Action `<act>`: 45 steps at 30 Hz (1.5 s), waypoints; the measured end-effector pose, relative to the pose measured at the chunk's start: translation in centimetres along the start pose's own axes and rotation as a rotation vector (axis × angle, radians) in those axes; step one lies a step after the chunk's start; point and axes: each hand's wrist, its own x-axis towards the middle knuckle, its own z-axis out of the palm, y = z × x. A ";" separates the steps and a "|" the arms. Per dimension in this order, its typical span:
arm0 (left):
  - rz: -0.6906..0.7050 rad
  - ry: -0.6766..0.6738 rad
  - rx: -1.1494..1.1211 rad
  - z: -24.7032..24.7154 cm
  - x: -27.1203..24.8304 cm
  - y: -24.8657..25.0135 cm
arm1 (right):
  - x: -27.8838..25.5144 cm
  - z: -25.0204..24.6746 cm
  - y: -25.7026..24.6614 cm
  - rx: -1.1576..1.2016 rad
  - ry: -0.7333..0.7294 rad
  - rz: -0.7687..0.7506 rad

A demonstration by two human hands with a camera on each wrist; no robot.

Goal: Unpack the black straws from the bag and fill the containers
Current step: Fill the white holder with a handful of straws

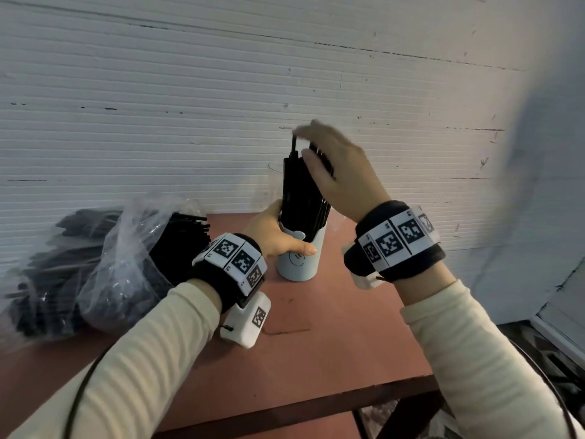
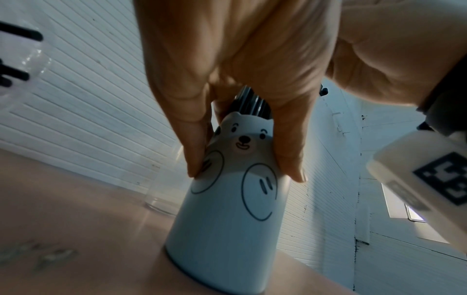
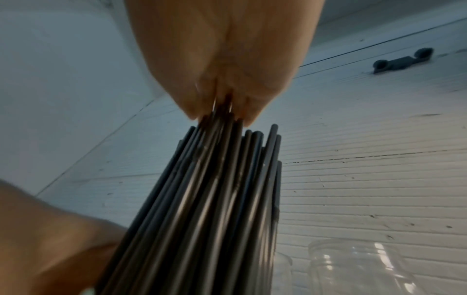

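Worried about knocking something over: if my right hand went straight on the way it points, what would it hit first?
The black straws in the bear container; fingertips of the right hand seem to touch their tops.

Light is cool, dim and even, brightest at a pale patch (image 2: 404, 207) low in the left wrist view, while the right hand (image 1: 335, 172) and the straws (image 3: 215, 199) smear with motion blur and the wall (image 1: 221, 74) lines bow toward the head view's edges.
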 end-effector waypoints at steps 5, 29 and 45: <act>-0.032 0.013 -0.006 0.1 -0.3 0.3 | -0.7 0.4 -0.1 -0.060 -0.089 0.003; 0.031 0.277 0.040 -6.6 -7.5 1.5 | -1.2 2.4 -5.8 0.311 -0.032 -0.006; -0.145 0.406 0.362 -14.4 -12.8 -4.4 | -1.9 12.9 -10.7 0.065 -0.985 0.067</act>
